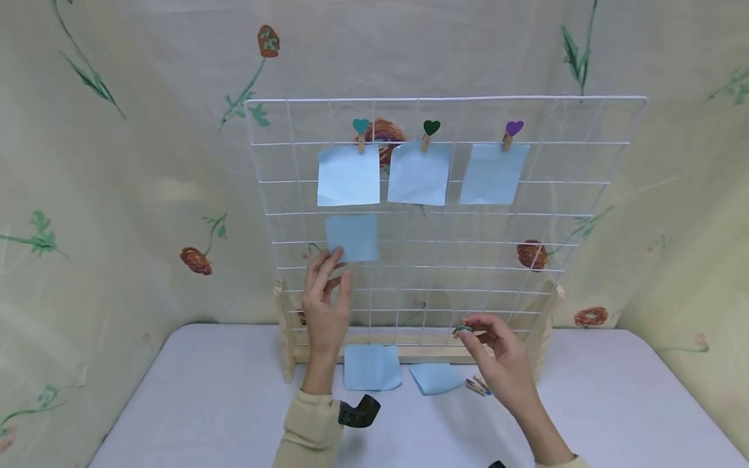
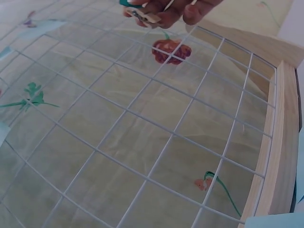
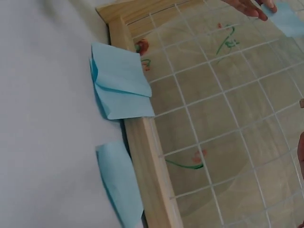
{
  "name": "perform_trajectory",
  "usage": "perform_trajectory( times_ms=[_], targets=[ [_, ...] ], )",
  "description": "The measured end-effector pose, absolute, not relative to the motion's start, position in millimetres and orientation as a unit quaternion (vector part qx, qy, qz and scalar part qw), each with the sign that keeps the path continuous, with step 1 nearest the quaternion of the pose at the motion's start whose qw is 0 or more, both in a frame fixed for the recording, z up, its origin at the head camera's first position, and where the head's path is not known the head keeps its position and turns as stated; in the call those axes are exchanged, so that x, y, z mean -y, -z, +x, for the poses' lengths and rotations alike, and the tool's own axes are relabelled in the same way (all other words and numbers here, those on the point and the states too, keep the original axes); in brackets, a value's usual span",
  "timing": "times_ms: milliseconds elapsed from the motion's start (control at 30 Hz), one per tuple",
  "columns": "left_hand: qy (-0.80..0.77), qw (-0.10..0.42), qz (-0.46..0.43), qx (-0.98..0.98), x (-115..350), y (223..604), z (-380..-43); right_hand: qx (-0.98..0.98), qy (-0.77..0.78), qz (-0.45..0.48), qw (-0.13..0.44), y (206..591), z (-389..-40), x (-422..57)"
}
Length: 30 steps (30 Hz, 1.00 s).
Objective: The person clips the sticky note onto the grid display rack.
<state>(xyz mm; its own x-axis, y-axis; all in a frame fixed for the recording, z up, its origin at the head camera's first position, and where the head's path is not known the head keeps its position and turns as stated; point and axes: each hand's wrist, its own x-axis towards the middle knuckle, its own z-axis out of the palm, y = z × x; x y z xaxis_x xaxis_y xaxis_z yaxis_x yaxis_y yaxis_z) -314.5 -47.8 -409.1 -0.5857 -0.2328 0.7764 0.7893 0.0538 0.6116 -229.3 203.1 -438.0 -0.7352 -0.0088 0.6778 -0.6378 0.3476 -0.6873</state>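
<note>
My left hand (image 1: 324,305) reaches up to the grid and touches the lower left corner of a light blue paper square (image 1: 357,234) with a fingertip. Its thumb stands apart from the paper. That paper lies against the wires below the upper row, with no clip seen on it. My right hand (image 1: 497,354) pinches a small wooden clothespin (image 1: 462,329) between thumb and fingers, in front of the grid's lower right. A green piece on this clothespin (image 2: 142,16) shows in the left wrist view. The right wrist view catches my left fingers (image 3: 247,7) by the paper (image 3: 287,21).
The white wire grid (image 1: 468,244) stands in a wooden base (image 1: 424,354). Three blue papers hang in the top row from heart clothespins: turquoise (image 1: 361,127), dark green (image 1: 431,128) and purple (image 1: 514,129). Folded blue papers (image 1: 371,368) (image 1: 435,379) and loose clothespins (image 1: 478,386) lie on the white table (image 1: 234,396).
</note>
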Motion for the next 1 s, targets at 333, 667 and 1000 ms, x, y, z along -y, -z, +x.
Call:
perform_trajectory(
  times_ms=[333, 667, 1000],
  targets=[
    [0.653, 0.364, -0.234, 0.622, 48, 405, -312, 0.780, -0.501, 0.209, 0.313, 419, -234, -198],
    [0.649, 0.336, -0.218, 0.647, 50, 388, -297, 0.770, -0.508, 0.231, 0.309, 400, -242, -189],
    [0.652, 0.319, -0.208, 0.656, 51, 395, -303, 0.774, -0.492, 0.251, 0.310, 387, -250, -181]
  ],
)
